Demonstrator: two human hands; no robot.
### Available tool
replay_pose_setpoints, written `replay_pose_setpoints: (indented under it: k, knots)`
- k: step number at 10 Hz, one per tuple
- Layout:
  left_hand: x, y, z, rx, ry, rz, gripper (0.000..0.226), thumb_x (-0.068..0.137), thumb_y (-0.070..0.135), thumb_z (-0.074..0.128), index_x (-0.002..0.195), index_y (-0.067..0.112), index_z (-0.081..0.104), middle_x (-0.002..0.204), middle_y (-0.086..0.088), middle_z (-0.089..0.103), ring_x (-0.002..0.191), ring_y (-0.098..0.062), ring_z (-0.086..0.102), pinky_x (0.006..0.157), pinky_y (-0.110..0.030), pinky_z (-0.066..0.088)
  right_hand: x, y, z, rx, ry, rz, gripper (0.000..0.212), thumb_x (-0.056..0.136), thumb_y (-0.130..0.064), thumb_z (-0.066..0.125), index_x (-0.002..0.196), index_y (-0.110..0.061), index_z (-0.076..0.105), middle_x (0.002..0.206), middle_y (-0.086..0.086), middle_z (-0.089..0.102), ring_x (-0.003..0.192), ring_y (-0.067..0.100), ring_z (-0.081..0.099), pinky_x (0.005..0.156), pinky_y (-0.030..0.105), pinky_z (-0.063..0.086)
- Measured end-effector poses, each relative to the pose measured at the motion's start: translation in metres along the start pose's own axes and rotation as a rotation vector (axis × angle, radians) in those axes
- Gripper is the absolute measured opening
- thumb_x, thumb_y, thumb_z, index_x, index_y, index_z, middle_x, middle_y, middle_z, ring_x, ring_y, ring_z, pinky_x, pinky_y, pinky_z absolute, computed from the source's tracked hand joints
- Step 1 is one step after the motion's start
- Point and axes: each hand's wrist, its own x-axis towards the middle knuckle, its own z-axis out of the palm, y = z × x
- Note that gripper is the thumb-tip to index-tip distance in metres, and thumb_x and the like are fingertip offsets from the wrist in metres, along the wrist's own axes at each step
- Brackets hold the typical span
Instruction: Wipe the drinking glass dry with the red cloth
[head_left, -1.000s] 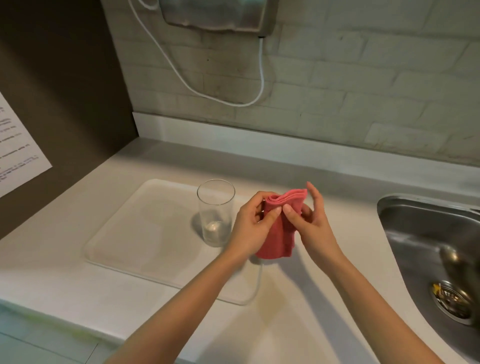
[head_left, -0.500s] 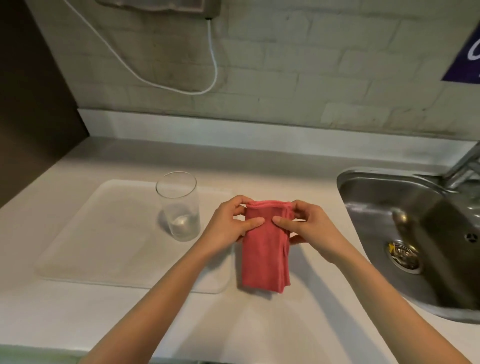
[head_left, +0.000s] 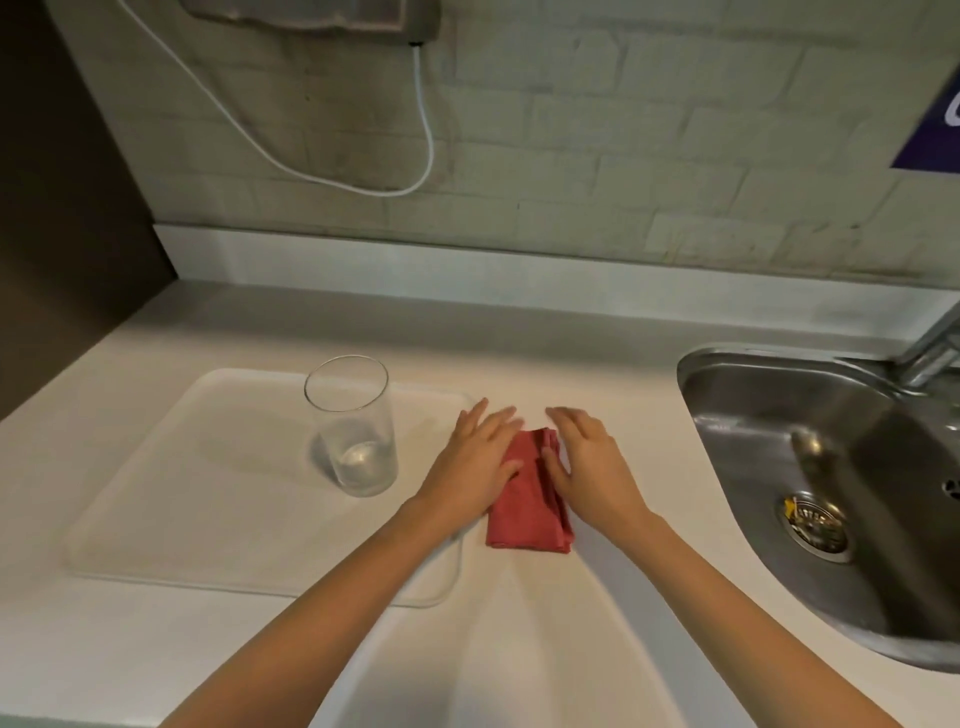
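Resting hands: left hand (head_left: 480, 460) and right hand (head_left: 589, 462) flat, fingers spread, gripping nothing
Cloth (head_left: 527, 506): folded, long axis running away from viewer
Glass (head_left: 353, 426): upright on tray (head_left: 156, 493)
Counter (head_left: 545, 649): bare in front

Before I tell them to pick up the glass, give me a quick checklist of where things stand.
1. Drinking glass upright on the white tray: ok.
2. Glass free of either hand: ok.
3. Red cloth folded flat on the counter, beside the tray: ok.
4. Left hand and right hand open, palms down on the cloth, gripping nothing: ok.
5. Glass dry inside: cannot tell.
6. Sink clear of the cloth: ok.
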Motion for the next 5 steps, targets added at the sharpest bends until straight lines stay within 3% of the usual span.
replay_pose_setpoints:
  k: [1,2,5]
  knots:
    - [-0.011,-0.006,0.008,0.234,-0.198,0.06,0.055,0.1,0.039,0.026,0.15,0.018,0.013,0.16,0.002,0.014,0.147,-0.023,-0.004,0.116,-0.049,-0.009,-0.013,0.001,0.012,-0.215,-0.257,-0.093,0.05,0.099,-0.03,0.035,0.146,-0.013,0.026,0.155,0.005,0.025,0.142,0.02,0.021,0.114,0.05,0.01]
    - [-0.014,-0.006,0.015,0.299,-0.251,0.024,0.056,0.101,0.039,0.016,0.15,0.018,0.002,0.161,0.001,0.003,0.146,-0.019,-0.008,0.115,-0.045,-0.014,-0.019,0.003,0.022,-0.339,-0.41,-0.089,0.053,0.102,-0.031,0.02,0.149,-0.012,0.004,0.159,0.005,0.002,0.145,0.017,0.001,0.113,0.055,-0.008]
    - [-0.016,-0.006,0.017,0.145,-0.161,0.025,0.055,0.102,0.034,0.017,0.15,0.011,0.003,0.161,-0.007,0.001,0.147,-0.016,-0.003,0.116,-0.03,-0.008,-0.015,-0.001,0.021,-0.262,-0.333,-0.139,0.053,0.103,-0.03,0.021,0.148,-0.007,0.006,0.158,0.01,0.005,0.145,0.018,0.001,0.115,0.025,-0.006]
